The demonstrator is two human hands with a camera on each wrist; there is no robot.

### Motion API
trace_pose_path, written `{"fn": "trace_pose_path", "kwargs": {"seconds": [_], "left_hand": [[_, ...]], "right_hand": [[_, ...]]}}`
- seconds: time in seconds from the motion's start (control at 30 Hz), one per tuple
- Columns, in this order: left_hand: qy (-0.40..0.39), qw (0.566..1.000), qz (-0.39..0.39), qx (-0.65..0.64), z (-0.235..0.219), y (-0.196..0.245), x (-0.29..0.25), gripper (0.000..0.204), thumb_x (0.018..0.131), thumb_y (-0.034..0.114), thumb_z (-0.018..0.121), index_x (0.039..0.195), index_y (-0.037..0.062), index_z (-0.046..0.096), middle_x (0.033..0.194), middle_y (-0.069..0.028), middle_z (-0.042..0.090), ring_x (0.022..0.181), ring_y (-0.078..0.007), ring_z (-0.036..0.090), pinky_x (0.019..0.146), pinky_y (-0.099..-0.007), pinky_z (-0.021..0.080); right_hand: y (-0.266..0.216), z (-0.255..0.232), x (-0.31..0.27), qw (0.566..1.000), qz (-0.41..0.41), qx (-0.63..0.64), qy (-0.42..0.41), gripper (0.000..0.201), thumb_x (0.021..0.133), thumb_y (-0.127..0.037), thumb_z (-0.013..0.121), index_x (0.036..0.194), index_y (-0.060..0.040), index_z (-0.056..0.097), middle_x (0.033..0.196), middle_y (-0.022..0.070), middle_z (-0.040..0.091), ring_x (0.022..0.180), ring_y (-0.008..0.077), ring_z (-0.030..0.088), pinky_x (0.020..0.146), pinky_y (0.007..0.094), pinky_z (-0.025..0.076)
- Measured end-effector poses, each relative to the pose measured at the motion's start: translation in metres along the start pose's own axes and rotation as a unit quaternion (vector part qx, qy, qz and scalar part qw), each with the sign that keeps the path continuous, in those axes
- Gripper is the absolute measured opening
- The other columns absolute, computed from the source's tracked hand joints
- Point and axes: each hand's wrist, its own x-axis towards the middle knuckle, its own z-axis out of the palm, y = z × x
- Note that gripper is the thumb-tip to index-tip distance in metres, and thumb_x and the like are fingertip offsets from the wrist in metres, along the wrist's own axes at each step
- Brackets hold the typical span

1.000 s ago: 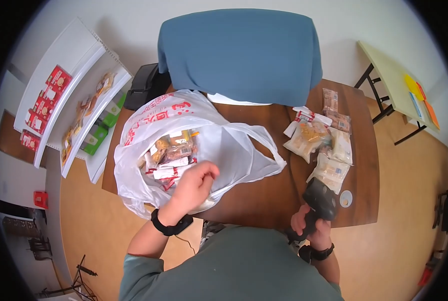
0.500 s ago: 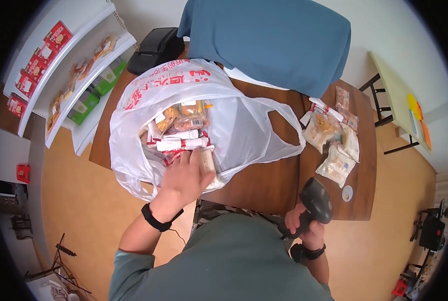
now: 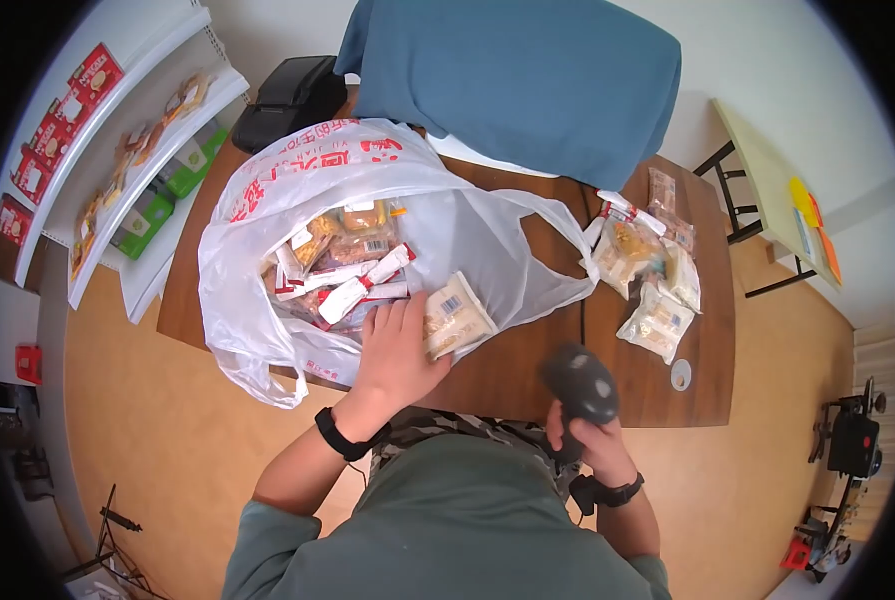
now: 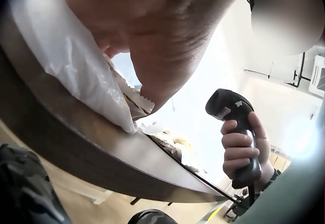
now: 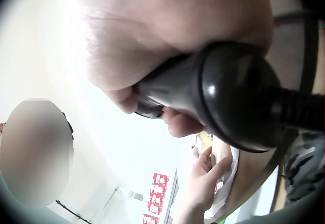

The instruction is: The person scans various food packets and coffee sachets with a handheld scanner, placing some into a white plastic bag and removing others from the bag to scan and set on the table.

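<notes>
Your left hand [image 3: 399, 345] now has a pale snack packet [image 3: 454, 320] out over the near rim of the white plastic bag [image 3: 267, 190]; half a second ago that hand was still down among the goods at the bag's mouth, a second ago deeper in. The packet lies barcode side up, thumb along its edge and fingers over the near end, so it reads as held, not just touched. It sits just beside the bag's handle loop, over the table edge.

Your right hand [image 3: 595, 440] grips the black scanner [image 3: 579, 380] by the handle, fingers wrapped round it (clear in the left wrist view [image 4: 236, 127]). The scanner has come in closer to your body and left toward the packet since a second ago. My read: one item is pulled and being brought to the scanner, and the bag is still mostly full.

Surface: dark wooden table [image 3: 527, 370]. The bag takes up its left half, full of red-and-white bars and clear-wrapped snacks. A pile of packets [image 3: 647, 280] lies on the right side, well apart from the bag, with a small round disc [image 3: 679, 375] near the front edge.

Room: blue cloth [image 3: 512, 80] draped over something behind the table, black device [image 3: 282, 95] at the far left corner, white shelves [image 3: 117, 150] of boxed goods on the left, a pale side table [image 3: 767, 180] on the right, tan floor.
</notes>
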Motion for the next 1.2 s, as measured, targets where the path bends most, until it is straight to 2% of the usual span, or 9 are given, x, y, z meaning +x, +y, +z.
{"fn": "trace_pose_path", "kwargs": {"seconds": [0.1, 0.23, 0.33, 0.47, 0.5, 0.63, 0.9, 1.07, 1.2], "left_hand": [[0.025, 0.998, 0.064, -0.007, -0.009, 0.011, 0.009, 0.082, 0.064, 0.02, 0.083, 0.135, 0.0011, 0.046, 0.117, -0.0166, 0.056, 0.114, -0.0372, 0.05, 0.105, -0.0516, 0.037], [0.057, 0.982, 0.175, 0.036, -0.021, 0.035, 0.016, 0.079, 0.062, 0.016, 0.081, 0.132, 0.0017, 0.048, 0.112, -0.0152, 0.055, 0.109, -0.0375, 0.05, 0.101, -0.0512, 0.038], [0.03, 0.976, 0.212, 0.032, -0.03, 0.054, 0.018, 0.079, 0.061, 0.015, 0.081, 0.132, 0.0013, 0.049, 0.111, -0.0149, 0.056, 0.108, -0.0374, 0.051, 0.098, -0.0504, 0.04], [-0.013, 0.972, 0.222, -0.069, -0.023, 0.074, 0.022, 0.074, 0.062, 0.015, 0.08, 0.127, -0.0003, 0.051, 0.107, -0.0176, 0.057, 0.104, -0.0389, 0.053, 0.091, -0.0467, 0.045], [-0.018, 0.973, 0.213, -0.09, -0.019, 0.077, 0.023, 0.071, 0.063, 0.015, 0.08, 0.126, 0.0001, 0.051, 0.109, -0.019, 0.058, 0.102, -0.0399, 0.054, 0.089, -0.047, 0.046], [-0.027, 0.964, 0.245, -0.103, -0.01, 0.091, 0.043, 0.071, 0.064, 0.016, 0.08, 0.127, -0.0007, 0.053, 0.112, -0.0175, 0.06, 0.105, -0.0384, 0.055, 0.091, -0.0447, 0.048], [-0.033, 0.902, 0.428, -0.055, 0.025, 0.169, 0.101, 0.071, 0.067, 0.017, 0.079, 0.131, 0.0031, 0.051, 0.126, -0.0153, 0.057, 0.123, -0.0361, 0.051, 0.103, -0.0461, 0.043], [-0.007, 0.879, 0.475, -0.043, 0.07, 0.193, 0.131, 0.067, 0.072, 0.021, 0.078, 0.132, 0.0045, 0.053, 0.133, -0.0142, 0.054, 0.13, -0.0364, 0.046, 0.106, -0.0506, 0.041], [-0.057, 0.893, 0.445, 0.046, 0.107, 0.189, 0.117, 0.066, 0.08, 0.029, 0.076, 0.139, 0.0134, 0.051, 0.152, -0.0127, 0.041, 0.143, -0.043, 0.031, 0.11, -0.0615, 0.035]], "right_hand": [[-0.007, 0.003, 0.012, 0.992, 0.091, -0.078, -0.039, 0.007, 0.097, -0.005, 0.059, 0.103, -0.0016, 0.06, 0.079, 0.0009, 0.059, 0.066, 0.0098, 0.057, 0.063, 0.0268, 0.046], [-0.01, 0.009, 0.021, 0.993, 0.102, -0.038, -0.043, 0.006, 0.097, -0.007, 0.06, 0.1, -0.0019, 0.059, 0.08, 0.0008, 0.059, 0.065, 0.0098, 0.057, 0.061, 0.0261, 0.046], [-0.012, 0.008, 0.022, 0.998, 0.039, -0.023, -0.044, 0.005, 0.098, -0.007, 0.06, 0.098, -0.002, 0.059, 0.08, 0.001, 0.059, 0.064, 0.01, 0.056, 0.061, 0.0262, 0.046], [-0.004, -0.006, 0.002, 0.994, -0.105, 0.034, -0.02, 0.044, 0.097, -0.034, 0.064, 0.126, -0.0027, 0.051, 0.089, 0.0068, 0.058, 0.073, 0.0137, 0.058, 0.065, 0.0276, 0.045], [0.006, -0.019, -0.003, 0.985, -0.165, 0.029, -0.032, 0.046, 0.098, -0.021, 0.06, 0.137, -0.0036, 0.043, 0.09, 0.0073, 0.058, 0.075, 0.0136, 0.055, 0.07, 0.0295, 0.046], [0.025, -0.031, -0.012, 0.954, -0.247, 0.073, 0.156, 0.046, 0.093, -0.046, 0.066, 0.111, -0.0075, 0.049, 0.08, 0.0051, 0.051, 0.069, 0.0176, 0.054, 0.069, 0.0344, 0.044], [0.047, -0.06, -0.015, 0.905, -0.269, 0.259, 0.205, 0.052, 0.092, -0.049, 0.064, 0.12, -0.0102, 0.044, 0.078, 0.0063, 0.051, 0.065, 0.0191, 0.052, 0.068, 0.0354, 0.043], [0.053, -0.06, -0.015, 0.895, -0.274, 0.242, 0.256, 0.056, 0.092, -0.048, 0.065, 0.128, -0.0102, 0.045, 0.093, 0.0136, 0.061, 0.082, 0.0262, 0.06, 0.082, 0.0427, 0.049], [0.046, -0.064, -0.011, 0.894, -0.273, 0.263, 0.239, 0.06, 0.092, -0.045, 0.066, 0.135, -0.0099, 0.043, 0.129, 0.0178, 0.057, 0.121, 0.033, 0.057, 0.107, 0.0493, 0.044]]}}
